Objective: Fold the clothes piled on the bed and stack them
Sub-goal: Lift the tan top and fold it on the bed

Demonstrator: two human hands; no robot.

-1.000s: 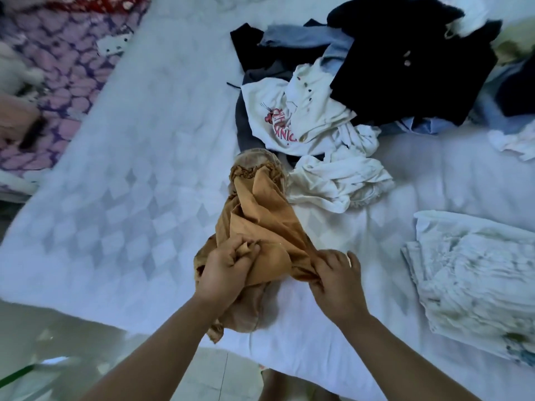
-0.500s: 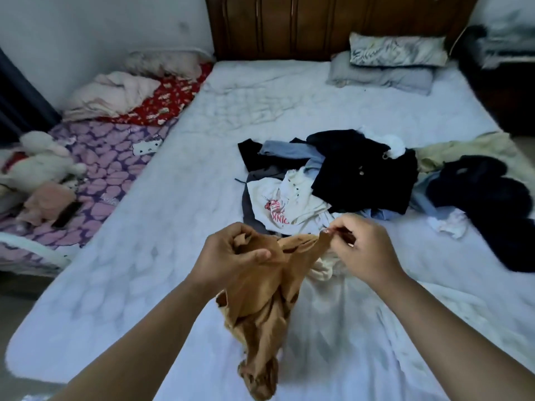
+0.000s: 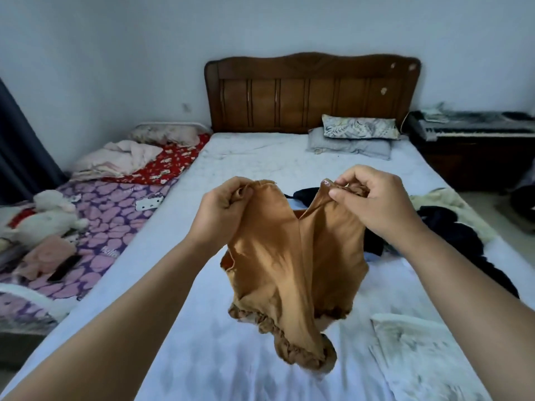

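Bare bed [image 3: 220, 357] sheet lies open below and left of the left hand [image 3: 223, 211]; dark clothes [image 3: 451, 235] and a folded pale cloth [image 3: 419, 357] crowd the right hand's [image 3: 373, 198] side.

A tan sleeveless top [image 3: 292, 264] with a ruffled hem hangs mid-frame, held up by its two shoulder straps above the bed [image 3: 231, 357]. Dark clothes [image 3: 451, 233] lie heaped at right; a pale folded garment [image 3: 419, 357] lies flat at lower right.

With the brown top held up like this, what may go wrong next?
1. Each hand, left hand and right hand, pinches only a strap of the brown top; a grip may slip.
2. Its ruffled hem hangs bunched, so it may fold crooked.
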